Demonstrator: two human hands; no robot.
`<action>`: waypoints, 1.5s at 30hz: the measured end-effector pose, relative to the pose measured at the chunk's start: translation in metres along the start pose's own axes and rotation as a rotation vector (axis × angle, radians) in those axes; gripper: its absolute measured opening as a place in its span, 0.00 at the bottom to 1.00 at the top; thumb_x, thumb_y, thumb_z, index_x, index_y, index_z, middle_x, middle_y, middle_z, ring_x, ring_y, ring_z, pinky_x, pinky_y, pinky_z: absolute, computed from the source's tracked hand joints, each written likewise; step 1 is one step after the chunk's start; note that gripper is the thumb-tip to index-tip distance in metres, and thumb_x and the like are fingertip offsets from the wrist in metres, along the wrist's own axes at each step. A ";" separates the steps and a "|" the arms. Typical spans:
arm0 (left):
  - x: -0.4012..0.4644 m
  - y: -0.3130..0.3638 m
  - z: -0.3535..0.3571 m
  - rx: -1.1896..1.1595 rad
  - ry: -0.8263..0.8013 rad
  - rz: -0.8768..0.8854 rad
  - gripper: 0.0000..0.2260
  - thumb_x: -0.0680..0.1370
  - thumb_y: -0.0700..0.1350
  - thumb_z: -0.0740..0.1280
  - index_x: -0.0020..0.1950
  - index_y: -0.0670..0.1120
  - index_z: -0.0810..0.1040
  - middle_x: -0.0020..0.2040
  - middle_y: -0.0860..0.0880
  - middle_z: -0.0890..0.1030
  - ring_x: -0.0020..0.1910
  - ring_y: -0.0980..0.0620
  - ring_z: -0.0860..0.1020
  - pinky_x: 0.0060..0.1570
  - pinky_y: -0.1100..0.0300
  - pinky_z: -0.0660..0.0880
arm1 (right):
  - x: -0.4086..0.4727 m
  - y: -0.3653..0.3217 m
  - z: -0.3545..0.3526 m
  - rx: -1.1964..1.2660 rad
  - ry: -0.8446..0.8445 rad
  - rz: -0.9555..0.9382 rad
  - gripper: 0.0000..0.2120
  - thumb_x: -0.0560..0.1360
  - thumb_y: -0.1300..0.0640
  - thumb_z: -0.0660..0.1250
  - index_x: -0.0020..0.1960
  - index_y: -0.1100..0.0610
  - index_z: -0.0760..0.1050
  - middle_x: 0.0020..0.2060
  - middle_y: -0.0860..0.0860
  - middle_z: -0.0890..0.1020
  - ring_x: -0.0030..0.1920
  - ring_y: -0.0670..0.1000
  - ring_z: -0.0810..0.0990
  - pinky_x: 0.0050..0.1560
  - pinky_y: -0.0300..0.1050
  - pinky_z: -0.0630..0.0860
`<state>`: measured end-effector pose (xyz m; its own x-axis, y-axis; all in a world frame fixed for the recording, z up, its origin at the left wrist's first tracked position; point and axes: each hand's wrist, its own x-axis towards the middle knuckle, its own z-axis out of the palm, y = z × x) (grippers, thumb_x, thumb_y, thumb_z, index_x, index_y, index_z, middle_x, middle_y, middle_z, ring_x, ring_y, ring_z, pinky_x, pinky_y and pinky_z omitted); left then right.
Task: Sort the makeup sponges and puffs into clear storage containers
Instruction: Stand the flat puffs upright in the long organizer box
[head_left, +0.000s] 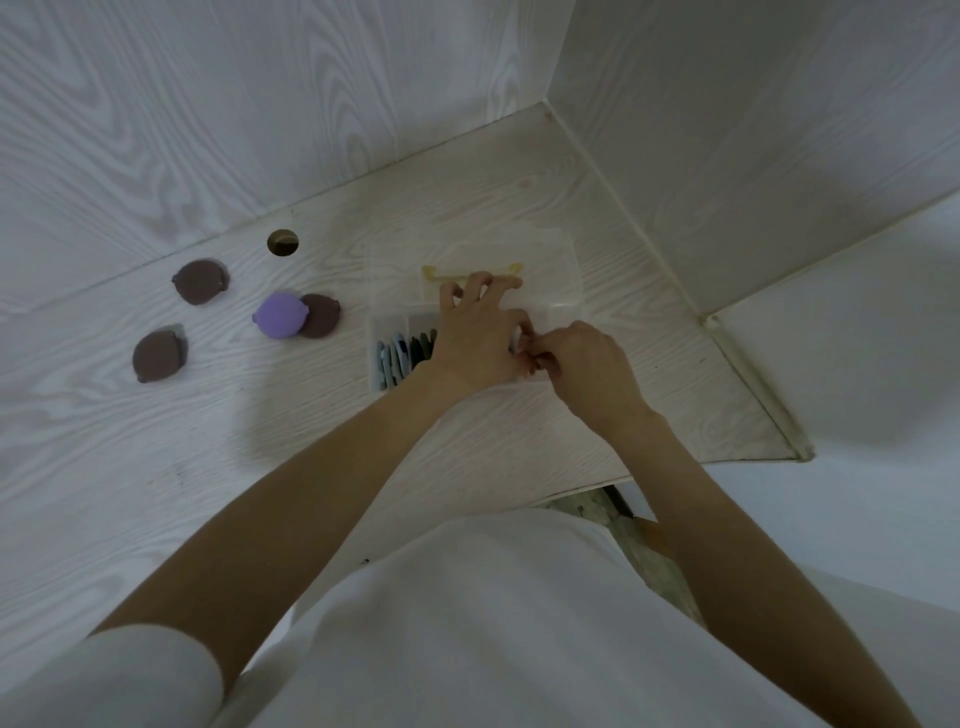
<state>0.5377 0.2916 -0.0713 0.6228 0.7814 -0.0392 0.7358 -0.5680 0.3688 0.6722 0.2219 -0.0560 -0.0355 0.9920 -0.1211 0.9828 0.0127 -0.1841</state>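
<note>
A clear storage container stands right of the table's middle, its lid with a yellow handle lying open behind it. Blue puffs and dark green puffs stand on edge in its left compartments. My left hand lies over the container with its fingers spread. My right hand has its fingers pinched together at the container's right front, touching my left thumb; what they pinch is hidden. A purple puff overlaps a brown puff on the table. Two more brown puffs lie further left.
The white wood-grain table meets a wall at the back and another on the right. A round cable hole sits near the back edge. The table's front right corner drops off to the floor.
</note>
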 end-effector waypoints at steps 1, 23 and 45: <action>-0.001 0.000 0.000 -0.012 0.011 0.003 0.14 0.68 0.58 0.69 0.49 0.54 0.81 0.71 0.52 0.66 0.69 0.46 0.59 0.61 0.49 0.51 | 0.002 -0.001 -0.002 0.048 0.010 0.081 0.08 0.74 0.64 0.63 0.47 0.57 0.81 0.40 0.53 0.83 0.41 0.54 0.77 0.39 0.46 0.73; -0.019 -0.019 -0.003 -0.157 0.066 0.076 0.17 0.71 0.57 0.59 0.53 0.51 0.79 0.65 0.48 0.73 0.66 0.46 0.66 0.59 0.53 0.54 | -0.011 -0.017 0.002 0.163 0.316 0.072 0.05 0.70 0.62 0.71 0.46 0.57 0.81 0.48 0.52 0.81 0.37 0.52 0.80 0.31 0.41 0.72; -0.093 -0.266 -0.077 -0.222 0.206 -0.637 0.25 0.76 0.46 0.66 0.71 0.46 0.64 0.69 0.40 0.68 0.64 0.39 0.67 0.62 0.49 0.65 | 0.137 -0.226 0.053 -0.127 -0.127 -0.192 0.20 0.79 0.67 0.51 0.70 0.62 0.57 0.58 0.60 0.71 0.60 0.61 0.70 0.45 0.48 0.72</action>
<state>0.2634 0.3895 -0.0941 0.0099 0.9899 -0.1416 0.8553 0.0649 0.5141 0.4358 0.3484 -0.0831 -0.2377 0.9464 -0.2185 0.9705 0.2224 -0.0927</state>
